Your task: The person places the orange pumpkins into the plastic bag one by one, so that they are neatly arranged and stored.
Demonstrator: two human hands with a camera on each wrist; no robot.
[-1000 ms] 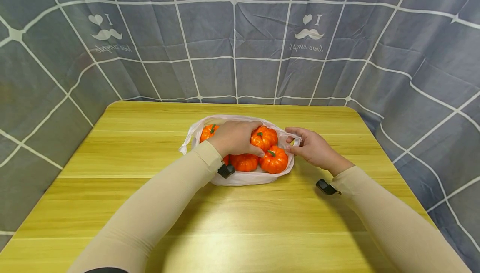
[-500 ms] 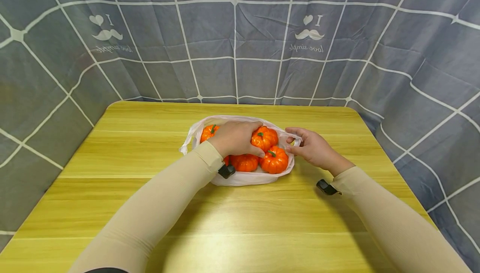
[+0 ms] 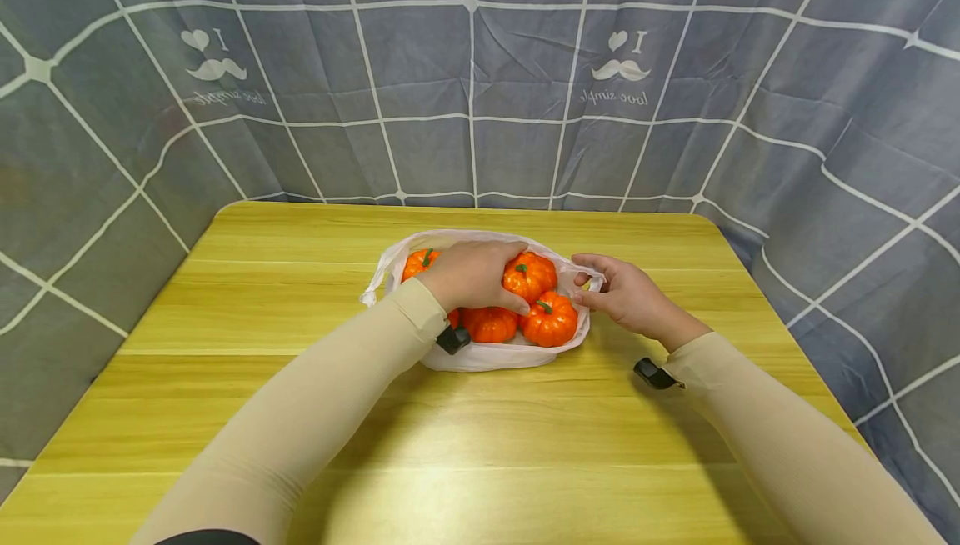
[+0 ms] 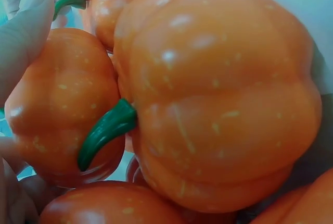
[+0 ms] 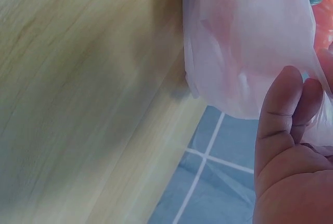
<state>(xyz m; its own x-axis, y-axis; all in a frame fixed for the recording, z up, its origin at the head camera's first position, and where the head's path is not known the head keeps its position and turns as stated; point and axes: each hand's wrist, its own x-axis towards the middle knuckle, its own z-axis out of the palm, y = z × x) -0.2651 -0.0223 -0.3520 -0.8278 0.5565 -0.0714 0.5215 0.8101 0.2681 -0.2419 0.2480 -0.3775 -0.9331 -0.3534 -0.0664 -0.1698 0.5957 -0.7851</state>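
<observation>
A thin white plastic bag (image 3: 491, 357) lies on the table with its mouth spread wide. Several small orange pumpkins (image 3: 550, 320) with green stems sit inside it. My left hand (image 3: 468, 274) reaches into the bag from above, its thumb and fingers on opposite sides of one pumpkin (image 4: 65, 104), as the left wrist view shows. A larger-looking pumpkin (image 4: 218, 94) fills the middle of that view. At the bag's right end, my right hand (image 3: 626, 291) holds the handle between thumb and fingers. In the right wrist view, the bag's side (image 5: 250, 36) hangs beside those fingers.
Yellow wood-grain table (image 3: 480, 437) surrounds the bag. A grey curtain (image 3: 420, 62) with white grid lines stands along the back and both sides. Each wrist carries a small black camera (image 3: 654, 373) below a beige sleeve.
</observation>
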